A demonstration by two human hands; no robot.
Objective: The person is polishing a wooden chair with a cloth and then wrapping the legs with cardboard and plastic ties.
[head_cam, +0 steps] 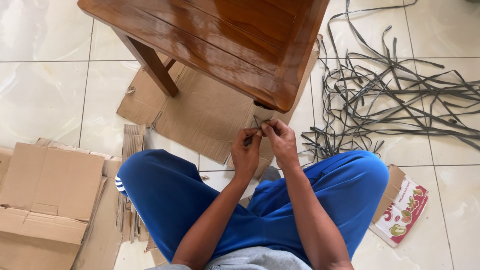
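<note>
A person sits cross-legged on a tiled floor (45,100), seen from above. Both hands meet at centre, just below a wooden table leg (263,106) wrapped in cardboard (260,117). The left hand (246,152) and right hand (281,141) each pinch the ends of a thin grey strap (256,122), fingers clenched on it, apparently mid-tie; the knot looks unfinished. A loose tangle of grey straps (395,95) lies at two o'clock, flattened cardboard sheets (50,195) at eight o'clock.

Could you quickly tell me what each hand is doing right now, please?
Left hand: fingers pinched shut on the grey strap.
Right hand: pinching the same strap.
</note>
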